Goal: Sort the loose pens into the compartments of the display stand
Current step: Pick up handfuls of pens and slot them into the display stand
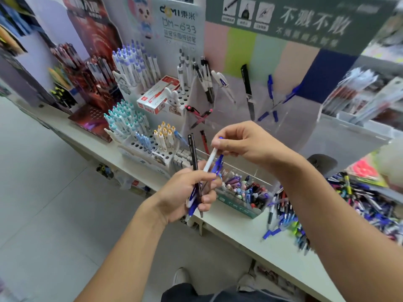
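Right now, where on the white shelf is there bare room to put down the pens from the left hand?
The white shelf is bare along its front edge, between the green-fronted box of pens and the loose pen heap. The heap crowds the right. To the left, white holders and a red display base fill the shelf.

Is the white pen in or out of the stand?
Out. The right hand pinches the white pen above the shelf, its lower end in the left hand.
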